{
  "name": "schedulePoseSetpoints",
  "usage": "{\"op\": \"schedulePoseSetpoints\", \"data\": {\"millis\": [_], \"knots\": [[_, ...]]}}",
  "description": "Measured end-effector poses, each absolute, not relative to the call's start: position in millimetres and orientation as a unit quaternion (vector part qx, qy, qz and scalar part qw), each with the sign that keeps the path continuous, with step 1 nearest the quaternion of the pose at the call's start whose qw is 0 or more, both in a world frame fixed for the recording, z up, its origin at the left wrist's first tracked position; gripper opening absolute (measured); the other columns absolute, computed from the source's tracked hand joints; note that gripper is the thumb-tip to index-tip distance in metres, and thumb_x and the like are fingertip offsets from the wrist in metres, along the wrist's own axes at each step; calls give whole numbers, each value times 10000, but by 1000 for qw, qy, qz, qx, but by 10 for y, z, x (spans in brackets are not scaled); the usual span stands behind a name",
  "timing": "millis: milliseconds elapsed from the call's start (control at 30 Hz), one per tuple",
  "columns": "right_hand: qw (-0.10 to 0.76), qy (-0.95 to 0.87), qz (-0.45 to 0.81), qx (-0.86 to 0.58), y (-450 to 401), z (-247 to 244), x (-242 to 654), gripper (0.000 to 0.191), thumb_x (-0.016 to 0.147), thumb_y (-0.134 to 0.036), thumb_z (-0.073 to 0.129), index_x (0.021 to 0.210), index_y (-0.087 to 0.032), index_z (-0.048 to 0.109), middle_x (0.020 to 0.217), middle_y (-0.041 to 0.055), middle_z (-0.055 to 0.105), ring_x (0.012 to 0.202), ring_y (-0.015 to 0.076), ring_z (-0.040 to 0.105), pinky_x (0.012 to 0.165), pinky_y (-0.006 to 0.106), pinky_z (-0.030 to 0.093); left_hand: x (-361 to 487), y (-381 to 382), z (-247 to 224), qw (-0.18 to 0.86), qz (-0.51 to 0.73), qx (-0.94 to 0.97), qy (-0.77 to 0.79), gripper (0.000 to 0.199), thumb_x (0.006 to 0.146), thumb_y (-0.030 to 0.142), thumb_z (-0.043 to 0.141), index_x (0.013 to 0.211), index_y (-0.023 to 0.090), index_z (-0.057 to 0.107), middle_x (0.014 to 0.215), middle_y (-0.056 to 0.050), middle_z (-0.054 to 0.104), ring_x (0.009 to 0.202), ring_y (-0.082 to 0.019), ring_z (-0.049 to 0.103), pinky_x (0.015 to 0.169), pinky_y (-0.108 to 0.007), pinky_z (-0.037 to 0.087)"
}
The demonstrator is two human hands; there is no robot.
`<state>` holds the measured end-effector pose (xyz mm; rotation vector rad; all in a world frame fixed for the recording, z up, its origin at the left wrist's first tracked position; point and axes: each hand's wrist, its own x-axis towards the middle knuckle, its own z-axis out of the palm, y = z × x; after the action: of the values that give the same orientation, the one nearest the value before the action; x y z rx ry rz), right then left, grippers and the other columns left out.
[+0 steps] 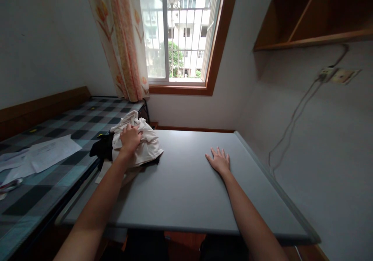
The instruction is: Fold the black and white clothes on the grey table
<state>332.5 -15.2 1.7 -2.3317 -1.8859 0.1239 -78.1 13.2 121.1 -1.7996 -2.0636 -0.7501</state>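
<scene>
My left hand (131, 138) is on top of a rumpled white garment (149, 142), its fingers bent into the cloth. This garment lies in a heap at the left edge of the grey table (180, 191). Black cloth (102, 146) sticks out from the heap on its left, and a little dark fabric shows beneath its right side. A pale piece of cloth (102, 172) hangs lower, partly hidden by my left forearm. Flat on the tabletop to the right rests my right hand (220, 161), open, fingers spread, holding nothing.
A bed with a checked cover (37, 191) adjoins the table's left side, with white papers (46, 155) on it. A wall stands along the right, with a hanging cable (287, 130) and a wooden shelf (309, 39). Behind are a window (186, 39) and a flowered curtain (124, 39).
</scene>
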Motion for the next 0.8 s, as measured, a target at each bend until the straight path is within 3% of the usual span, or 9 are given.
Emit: {"op": "schedulePoseSetpoints", "data": {"millis": [133, 267, 367, 400, 500, 567, 667, 800], "knots": [[81, -629, 42, -772, -159, 6, 3328, 670, 918, -616, 331, 1478, -251, 378, 1577, 100, 255, 1451, 314, 172, 1147, 511, 115, -748, 182, 1367, 122, -386, -627, -666, 126, 862, 280, 595, 845, 159, 626, 857, -57, 542, 803, -210, 580, 773, -364, 467], [99, -632, 45, -768, -152, -28, 3347, 650, 911, -595, 380, 1451, -237, 426, 1568, 107, 276, 1447, 318, 182, 1143, 530, 116, -492, 288, 1764, 82, -530, -631, -561, 121, 899, 257, 562, 863, 144, 587, 853, -50, 527, 871, -198, 563, 851, -380, 452], [201, -628, 64, -749, -126, -20, 3403, 570, 905, -539, 411, 1346, -205, 549, 1486, 118, 425, 1406, 295, 292, 1138, 516, 172, -173, 375, 2005, 19, -571, -657, -493, 154, 949, 253, 473, 969, 138, 574, 899, -37, 583, 852, -146, 574, 805, -314, 484], [269, -621, 80, -732, -114, -4, 3434, 562, 903, -536, 397, 1303, -186, 580, 1434, 130, 488, 1367, 281, 363, 1124, 493, 229, -64, 398, 2036, -57, -575, -679, -452, 190, 944, 280, 487, 1031, 132, 567, 926, -39, 606, 839, -138, 586, 773, -297, 496], [494, -552, 154, -654, -79, 71, 3566, 683, 880, -621, 304, 1228, -114, 599, 1247, 188, 621, 1136, 252, 584, 958, 410, 448, 188, 441, 1927, -283, -472, -749, -368, 407, 895, 432, 550, 1172, 133, 553, 983, -63, 657, 787, -143, 631, 658, -268, 516], [588, -482, 199, -618, -66, 120, 3669, 782, 846, -698, 257, 1202, -89, 595, 1136, 200, 661, 956, 234, 655, 802, 366, 511, 273, 442, 1700, -338, -412, -767, -358, 512, 859, 528, 558, 1190, 138, 567, 985, -81, 674, 795, -163, 650, 640, -270, 524], [626, -424, 232, -612, -68, 164, 3782, 829, 808, -763, 238, 1114, -99, 630, 995, 165, 691, 799, 201, 664, 678, 308, 499, 304, 375, 1242, -310, -374, -782, -391, 520, 815, 579, 582, 1119, 159, 629, 999, -92, 686, 866, -195, 658, 739, -319, 541], [573, -502, 234, -604, -114, 159, 3736, 760, 780, -775, 344, 1016, -129, 667, 938, 133, 695, 787, 210, 639, 712, 334, 495, 323, 154, 693, -286, -283, -814, -419, 463, 795, 522, 631, 1116, 189, 658, 1117, -108, 662, 999, -236, 640, 865, -364, 522]]}}
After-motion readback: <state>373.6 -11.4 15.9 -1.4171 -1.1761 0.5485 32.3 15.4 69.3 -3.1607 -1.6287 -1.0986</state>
